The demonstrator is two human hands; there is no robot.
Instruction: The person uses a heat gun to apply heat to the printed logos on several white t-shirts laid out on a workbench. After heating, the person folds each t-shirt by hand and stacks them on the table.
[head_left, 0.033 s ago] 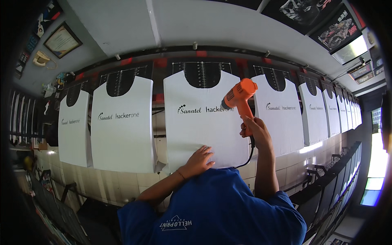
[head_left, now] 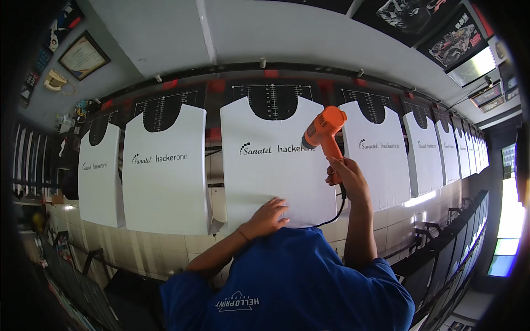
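My right hand is wrapped round the handle of an orange heat gun. Its dark nozzle points left and down over the right end of the dark print on a white T-shirt. That nozzle hides part of the lettering, and I cannot tell whether it touches the cloth. A black cord runs from the handle down toward my body. Near the lower edge of the same shirt, my left hand rests flat with its fingers out. The shirt lies stretched on a dark printing board that shows through the neck opening.
Two more printed white shirts lie to the left, and several run off to the right in a row. Behind them passes a dark rail. Dark racks stand at the lower right, over a tiled floor.
The heat gun's nozzle sits very slightly farther right over the print. My left hand stays in place on the shirt.
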